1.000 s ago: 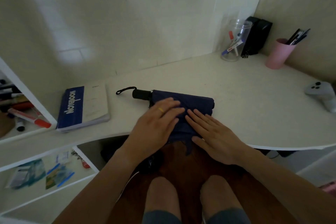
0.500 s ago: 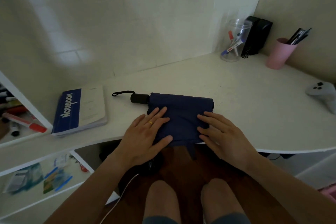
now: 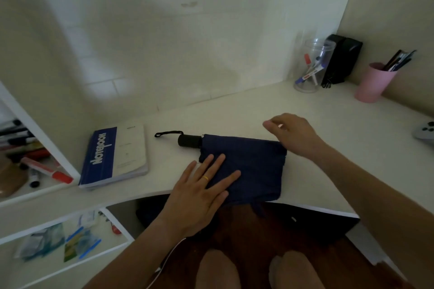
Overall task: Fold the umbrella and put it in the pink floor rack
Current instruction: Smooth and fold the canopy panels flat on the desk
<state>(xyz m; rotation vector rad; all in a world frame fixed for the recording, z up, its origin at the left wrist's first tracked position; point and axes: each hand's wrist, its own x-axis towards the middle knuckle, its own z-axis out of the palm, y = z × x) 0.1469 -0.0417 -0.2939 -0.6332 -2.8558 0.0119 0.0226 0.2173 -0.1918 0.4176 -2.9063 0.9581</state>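
A dark blue collapsed umbrella (image 3: 256, 169) lies flat on the white desk (image 3: 328, 152), its black handle (image 3: 189, 141) and wrist strap pointing left. Its fabric spreads to the desk's front edge. My left hand (image 3: 199, 192) rests flat on the fabric's near-left part, fingers spread, a yellow ring on one finger. My right hand (image 3: 291, 134) hovers at the umbrella's far-right corner, fingers loosely curled, holding nothing that I can see. The pink floor rack is not in view.
A blue and white notebook (image 3: 115, 157) lies left of the umbrella. At the back right stand a clear jar of markers (image 3: 312, 68), a black box (image 3: 340, 61) and a pink pen cup (image 3: 373, 82). A grey controller (image 3: 425, 132) sits at the right edge. Shelves with markers are at left.
My right hand has lifted off the fabric's near side and moved up to the umbrella's far-right corner. My left hand stays pressed on the fabric's left part.
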